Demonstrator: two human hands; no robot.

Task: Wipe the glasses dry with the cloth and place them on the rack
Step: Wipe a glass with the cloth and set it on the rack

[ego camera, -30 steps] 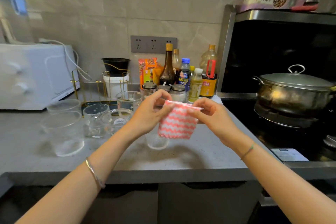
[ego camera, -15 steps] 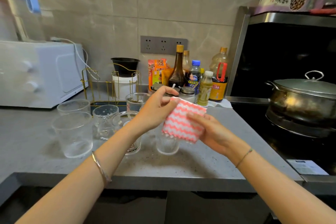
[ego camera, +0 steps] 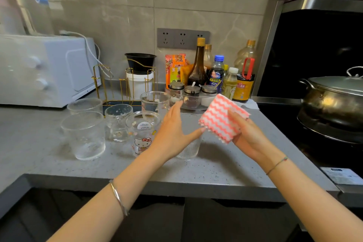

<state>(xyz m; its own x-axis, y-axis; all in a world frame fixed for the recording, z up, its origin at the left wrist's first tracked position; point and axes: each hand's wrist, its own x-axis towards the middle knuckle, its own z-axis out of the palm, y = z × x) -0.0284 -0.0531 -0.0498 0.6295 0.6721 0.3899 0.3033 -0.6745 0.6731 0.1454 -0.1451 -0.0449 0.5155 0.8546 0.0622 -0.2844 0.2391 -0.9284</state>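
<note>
Left hand [ego camera: 172,129] has let go of the cloth [ego camera: 220,120], fingers released above the glasses [ego camera: 143,133]; right hand [ego camera: 249,137] fingers grasp it, folded. Every glass stands on the bench [ego camera: 39,153], none on the far rack [ego camera: 117,84]

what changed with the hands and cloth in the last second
The left hand let go of the cloth, opened and dropped toward the ribbed glass. The right hand went from pinching the top edge to gripping the cloth alone. The other glasses stayed on the counter by the gold rack.
</note>
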